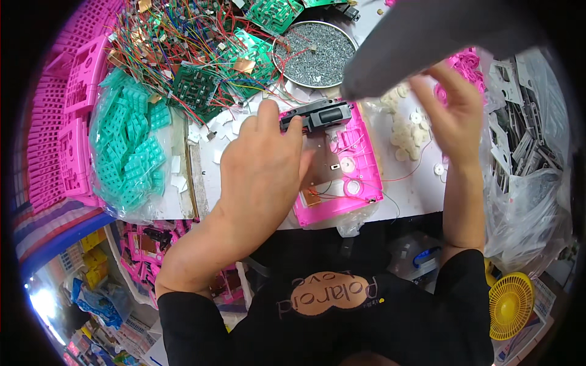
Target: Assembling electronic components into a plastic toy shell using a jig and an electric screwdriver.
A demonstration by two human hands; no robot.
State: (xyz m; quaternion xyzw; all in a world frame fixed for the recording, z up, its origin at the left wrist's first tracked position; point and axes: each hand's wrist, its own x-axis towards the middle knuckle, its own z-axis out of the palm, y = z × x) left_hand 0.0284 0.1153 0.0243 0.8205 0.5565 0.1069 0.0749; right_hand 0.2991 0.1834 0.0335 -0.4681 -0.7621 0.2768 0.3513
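Observation:
On the table before me lies a pink plastic housing with its inside facing up. A black plastic part with a dark roller-like piece sits at its far end. My left hand reaches over the housing's left side, its fingers bent on the black part's left end and the thumb toward the housing's middle. My right hand is raised on the right, its fingertips hidden behind a large, blurred dark grey object; whether it grips this cannot be told. Thin wires and a copper-coloured piece show inside the housing.
Behind stand a round tray of small screws and a heap of wired green circuit boards. Teal keypads and pink baskets are left. Cream knobs, bagged metal strips and a yellow basket are right.

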